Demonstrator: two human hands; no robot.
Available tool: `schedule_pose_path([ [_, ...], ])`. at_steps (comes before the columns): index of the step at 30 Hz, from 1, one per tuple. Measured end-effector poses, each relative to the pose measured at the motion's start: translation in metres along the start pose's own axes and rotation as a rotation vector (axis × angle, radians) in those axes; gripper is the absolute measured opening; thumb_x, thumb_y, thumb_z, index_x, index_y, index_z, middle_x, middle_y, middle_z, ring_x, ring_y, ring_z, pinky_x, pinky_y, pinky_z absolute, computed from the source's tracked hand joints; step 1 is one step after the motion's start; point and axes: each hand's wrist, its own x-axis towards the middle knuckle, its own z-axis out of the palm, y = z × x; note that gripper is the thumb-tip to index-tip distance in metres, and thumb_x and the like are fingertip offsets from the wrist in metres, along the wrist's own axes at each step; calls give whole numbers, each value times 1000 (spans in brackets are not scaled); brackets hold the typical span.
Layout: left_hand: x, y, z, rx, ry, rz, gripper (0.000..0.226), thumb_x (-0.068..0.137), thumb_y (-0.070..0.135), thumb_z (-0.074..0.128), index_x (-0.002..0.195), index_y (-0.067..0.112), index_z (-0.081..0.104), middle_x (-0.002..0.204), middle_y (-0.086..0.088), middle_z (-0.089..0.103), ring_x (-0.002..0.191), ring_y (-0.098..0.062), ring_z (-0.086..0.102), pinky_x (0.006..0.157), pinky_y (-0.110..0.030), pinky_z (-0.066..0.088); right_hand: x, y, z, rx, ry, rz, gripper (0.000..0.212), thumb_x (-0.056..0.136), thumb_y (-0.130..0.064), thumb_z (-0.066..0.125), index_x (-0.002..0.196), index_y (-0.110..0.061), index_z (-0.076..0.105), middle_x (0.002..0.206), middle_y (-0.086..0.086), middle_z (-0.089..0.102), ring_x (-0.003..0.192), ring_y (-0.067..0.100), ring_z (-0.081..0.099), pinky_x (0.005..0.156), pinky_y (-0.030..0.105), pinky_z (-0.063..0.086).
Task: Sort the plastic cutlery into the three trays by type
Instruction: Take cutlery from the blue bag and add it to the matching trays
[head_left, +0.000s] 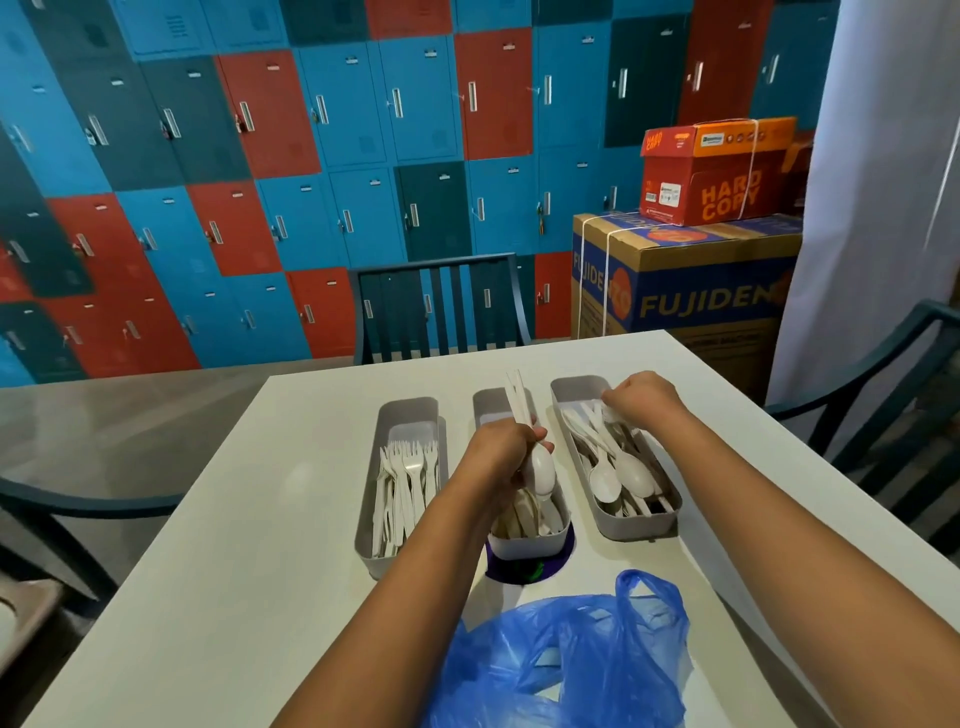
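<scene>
Beyond the blue bag (566, 660), left fingers (537, 434) grip spoons (539, 470) (right fingers' hold unclear).

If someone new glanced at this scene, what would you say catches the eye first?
Probably the wall of blue, red and dark lockers behind the white table. Next, three grey trays of white cutlery mid-table: the left hand grips spoons over the middle tray, the right hand reaches into the right tray. A blue plastic bag lies nearest.
</scene>
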Motion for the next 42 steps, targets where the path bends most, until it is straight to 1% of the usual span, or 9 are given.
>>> schedule_pose_path([
  [6,-1,1,-2,70,1,25,9,92,8,54,101,10,55,81,-5,64,80,-17,60,65,-26,50,-7,0,-3,-136,101,57,25,95,-26,52,107,-6,62,90,9,56,70,21,49,65,30,41],
  [9,-1,-1,-3,94,-2,46,5,91,10,57,96,11,56,82,-5,66,79,-16,63,64,-26,52,-17,2,-7,-107,127,1,22,94,-23,54,107,-7,63,93,8,58,78,22,53,67,30,42],
  [15,3,-2,-1,41,55,84,15,92,7,55,81,15,61,81,-6,63,70,-15,55,58,-24,44,-57,-15,-8,73,-105,-170,30,90,-29,57,95,-2,68,88,12,65,75,17,55,65,27,43],
  [18,2,-4,0,21,65,81,16,92,8,55,80,15,62,80,-6,62,74,-17,52,61,-26,41,-74,-21,-4,63,-77,-226,30,90,-31,58,92,-2,68,96,17,67,77,19,57,66,27,43],
  [21,-1,-5,-1,19,39,79,9,91,10,58,88,13,65,78,-8,60,65,-15,45,53,-23,36,-85,-24,-2,92,-257,-263,34,89,-38,59,95,-6,69,94,10,67,81,19,59,65,26,44],
  [24,-3,-4,-2,-27,10,80,16,88,13,64,103,6,64,82,-11,64,74,-22,56,70,-33,51,-92,-24,1,74,-421,-276,21,86,-30,66,92,-10,67,89,3,65,78,14,60,60,23,46],
  [26,-3,-5,-2,-40,-2,92,24,86,14,66,109,7,62,90,-11,68,83,-24,63,87,-40,53,-91,-22,4,131,-417,-274,13,85,-23,68,85,-9,66,84,6,65,75,16,61,64,25,51],
  [35,-4,-4,-4,-5,-117,148,14,90,3,58,95,11,67,102,-14,70,96,-27,67,93,-38,53,-85,-12,-5,334,-413,-205,17,87,-20,66,98,-7,68,85,5,63,75,18,58,67,26,50],
  [42,9,-16,-4,-12,-11,107,7,88,7,63,91,10,68,85,-6,69,80,-16,63,75,-26,54,-61,-3,-16,315,-273,-87,17,91,-15,59,90,2,64,80,15,58,66,21,50,65,31,46],
])
